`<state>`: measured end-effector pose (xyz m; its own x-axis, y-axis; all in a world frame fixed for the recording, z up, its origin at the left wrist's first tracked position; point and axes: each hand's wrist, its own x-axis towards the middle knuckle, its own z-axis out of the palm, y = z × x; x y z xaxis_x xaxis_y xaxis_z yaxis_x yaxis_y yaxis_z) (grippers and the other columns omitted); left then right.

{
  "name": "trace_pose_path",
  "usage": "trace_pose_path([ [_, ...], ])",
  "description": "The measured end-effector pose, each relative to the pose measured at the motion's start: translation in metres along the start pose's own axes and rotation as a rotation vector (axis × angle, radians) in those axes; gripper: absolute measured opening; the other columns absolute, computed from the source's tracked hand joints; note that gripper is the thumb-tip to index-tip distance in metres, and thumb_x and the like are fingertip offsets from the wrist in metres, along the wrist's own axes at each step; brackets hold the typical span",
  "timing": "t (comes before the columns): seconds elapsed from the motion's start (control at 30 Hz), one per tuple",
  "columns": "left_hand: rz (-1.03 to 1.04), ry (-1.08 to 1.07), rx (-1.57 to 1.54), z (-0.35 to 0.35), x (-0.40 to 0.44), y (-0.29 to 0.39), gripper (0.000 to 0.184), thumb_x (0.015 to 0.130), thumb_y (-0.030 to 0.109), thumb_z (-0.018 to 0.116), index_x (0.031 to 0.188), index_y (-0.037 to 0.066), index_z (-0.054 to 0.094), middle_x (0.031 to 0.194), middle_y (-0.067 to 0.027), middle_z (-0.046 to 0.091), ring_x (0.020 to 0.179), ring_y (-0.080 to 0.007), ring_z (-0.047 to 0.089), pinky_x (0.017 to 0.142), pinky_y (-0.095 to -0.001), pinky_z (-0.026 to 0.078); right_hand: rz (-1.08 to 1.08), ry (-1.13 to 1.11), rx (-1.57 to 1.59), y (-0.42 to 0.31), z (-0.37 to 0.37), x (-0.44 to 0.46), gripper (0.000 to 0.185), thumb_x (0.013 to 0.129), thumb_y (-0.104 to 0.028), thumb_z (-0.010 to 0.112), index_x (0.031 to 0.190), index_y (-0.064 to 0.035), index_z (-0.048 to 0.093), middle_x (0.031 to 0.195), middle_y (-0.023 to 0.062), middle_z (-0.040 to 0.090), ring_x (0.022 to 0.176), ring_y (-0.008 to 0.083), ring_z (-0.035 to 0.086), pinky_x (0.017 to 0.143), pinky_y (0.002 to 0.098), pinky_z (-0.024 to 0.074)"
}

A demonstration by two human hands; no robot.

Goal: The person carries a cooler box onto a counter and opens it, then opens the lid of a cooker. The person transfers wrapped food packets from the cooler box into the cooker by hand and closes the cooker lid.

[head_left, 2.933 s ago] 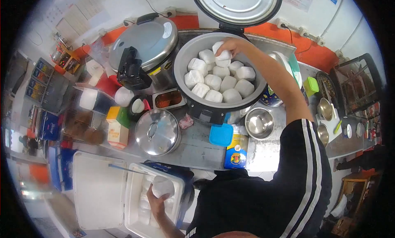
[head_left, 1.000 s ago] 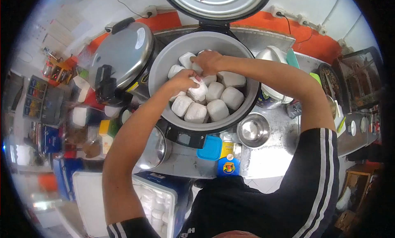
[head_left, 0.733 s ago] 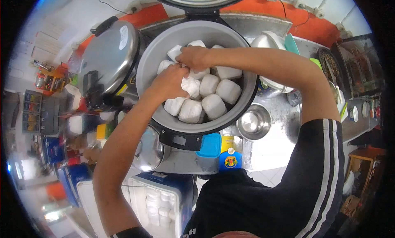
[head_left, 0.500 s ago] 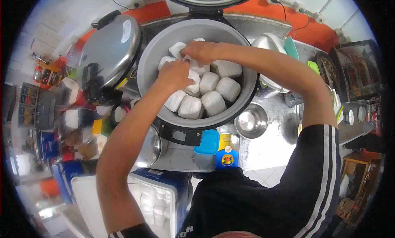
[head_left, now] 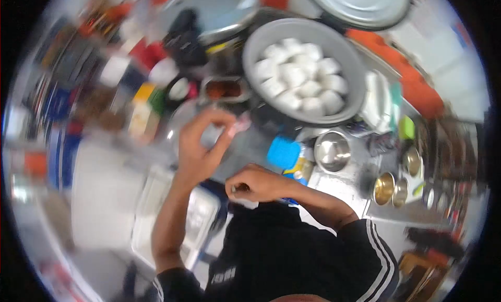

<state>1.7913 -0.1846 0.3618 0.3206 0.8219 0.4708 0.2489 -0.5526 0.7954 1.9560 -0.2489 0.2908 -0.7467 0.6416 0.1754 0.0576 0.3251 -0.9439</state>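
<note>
My left hand (head_left: 201, 145) is raised over the counter, left of the pot. Thumb and forefinger pinch a small pinkish-white, see-through scrap (head_left: 241, 122), too blurred to name. My right hand (head_left: 259, 183) is curled closed in front of the black shirt, below the counter's front edge. Something white shows just under its fingers, but I cannot tell whether the hand holds it. A large grey cooker pot (head_left: 255, 88) stands with its lid up. Inside lie several white wrapped bundles (head_left: 293, 75), packed side by side. Both hands are outside the pot.
A steel bowl (head_left: 332, 152) and a blue plastic lid (head_left: 283, 152) lie in front of the pot. At lower left is an open white cooler box (head_left: 140, 218). Small metal bowls (head_left: 384, 189) stand at right. The raised cooker lid (head_left: 362, 2) is behind the pot.
Both hands have come out of the pot towards my body. A small pinkish scrap now shows in my left fingers. The view has swung left and blurred; the bundles remain in the pot.
</note>
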Motion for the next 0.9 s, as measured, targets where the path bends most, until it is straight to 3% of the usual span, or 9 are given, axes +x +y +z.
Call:
trace_pose_path([
  [0.07, -0.308, 0.170, -0.008, -0.036, -0.095, -0.019, 0.006, 0.082, 0.004, 0.065, 0.086, 0.000, 0.064, 0.073, -0.0075, 0.062, 0.067, -0.0131, 0.055, 0.066, -0.0254, 0.044, 0.121, -0.169, -0.111, 0.038, 0.053, 0.026, 0.009, 0.078, -0.009, 0.064, 0.084, -0.0027, 0.064, 0.073, 0.0111, 0.063, 0.065, 0.0278, 0.059, 0.062, 0.0346, 0.0458],
  [0.2, -0.978, 0.305, 0.244, -0.107, -0.293, -0.057, 0.011, 0.081, 0.006, 0.066, 0.091, 0.003, 0.062, 0.072, -0.0082, 0.061, 0.069, -0.0173, 0.058, 0.066, -0.0306, 0.046, 0.206, -0.283, 0.000, 0.073, 0.124, 0.065, 0.011, 0.079, -0.013, 0.065, 0.085, -0.0042, 0.063, 0.064, 0.0099, 0.062, 0.057, 0.0189, 0.060, 0.057, 0.0344, 0.0465],
  [0.27, -1.078, 0.225, 0.791, -0.128, -0.456, -0.063, 0.032, 0.073, 0.012, 0.071, 0.103, 0.009, 0.060, 0.097, -0.0151, 0.061, 0.096, -0.0328, 0.056, 0.076, -0.0458, 0.047, 0.279, -0.411, -0.046, 0.078, 0.173, 0.103, 0.010, 0.079, -0.014, 0.066, 0.084, -0.0058, 0.064, 0.063, 0.0082, 0.062, 0.056, 0.0181, 0.060, 0.057, 0.0334, 0.0467],
  [0.43, -1.375, -0.026, 0.580, -0.124, -0.559, -0.057, 0.039, 0.071, 0.015, 0.071, 0.109, 0.011, 0.060, 0.114, -0.0210, 0.052, 0.107, -0.0423, 0.052, 0.089, -0.0495, 0.046, 0.192, -0.610, -0.314, 0.130, 0.294, 0.160, 0.024, 0.076, -0.027, 0.069, 0.087, -0.0057, 0.064, 0.068, 0.0101, 0.064, 0.067, 0.0253, 0.063, 0.065, 0.0383, 0.0497],
  [0.57, -1.438, -0.029, 0.578, -0.117, -0.562, -0.061, 0.044, 0.071, 0.013, 0.069, 0.113, 0.011, 0.058, 0.117, -0.0210, 0.048, 0.110, -0.0427, 0.051, 0.090, -0.0505, 0.046, 0.258, -0.704, -0.566, 0.143, 0.394, 0.181, 0.041, 0.074, -0.037, 0.071, 0.093, -0.0023, 0.063, 0.082, 0.0142, 0.066, 0.093, 0.0291, 0.064, 0.080, 0.0419, 0.0510],
  [0.63, -1.430, 0.096, 0.553, -0.127, -0.562, -0.062, 0.044, 0.070, 0.009, 0.069, 0.112, 0.009, 0.057, 0.116, -0.0202, 0.049, 0.108, -0.0417, 0.051, 0.092, -0.0475, 0.045, 0.950, -0.856, -0.422, 0.142, 0.428, 0.185, 0.055, 0.064, -0.037, 0.080, 0.100, 0.0011, 0.063, 0.097, 0.0192, 0.066, 0.101, 0.0305, 0.062, 0.090, 0.0378, 0.0487],
  [0.67, -1.409, 0.204, 0.542, -0.135, -0.558, -0.062, 0.043, 0.070, 0.006, 0.068, 0.111, 0.007, 0.056, 0.114, -0.0194, 0.050, 0.107, -0.0406, 0.051, 0.093, -0.0445, 0.044, 0.951, -0.859, -0.423, 0.148, 0.443, 0.172, 0.055, 0.064, -0.037, 0.080, 0.100, 0.0011, 0.063, 0.097, 0.0192, 0.066, 0.101, 0.0305, 0.062, 0.090, 0.0378, 0.0487],
  [0.73, -1.296, 0.241, 0.590, -0.147, -0.553, -0.067, 0.046, 0.069, 0.005, 0.069, 0.113, 0.007, 0.054, 0.114, -0.0188, 0.050, 0.108, -0.0397, 0.050, 0.093, -0.0461, 0.042, 0.590, -0.234, -0.559, 0.169, 0.467, 0.138, 0.065, 0.060, -0.039, 0.083, 0.099, 0.0078, 0.062, 0.103, 0.0207, 0.065, 0.105, 0.0320, 0.060, 0.091, 0.0382, 0.0481],
  [0.9, -0.959, 0.263, 0.775, -0.132, -0.547, -0.095, 0.046, 0.068, 0.008, 0.069, 0.110, 0.007, 0.051, 0.110, -0.0166, 0.050, 0.109, -0.0358, 0.049, 0.091, -0.0514, 0.040, 0.886, -0.230, -0.226, 0.181, 0.449, 0.143, 0.081, 0.053, -0.038, 0.087, 0.110, 0.0100, 0.055, 0.101, 0.0219, 0.065, 0.095, 0.0357, 0.064, 0.080, 0.0365, 0.0528],
])
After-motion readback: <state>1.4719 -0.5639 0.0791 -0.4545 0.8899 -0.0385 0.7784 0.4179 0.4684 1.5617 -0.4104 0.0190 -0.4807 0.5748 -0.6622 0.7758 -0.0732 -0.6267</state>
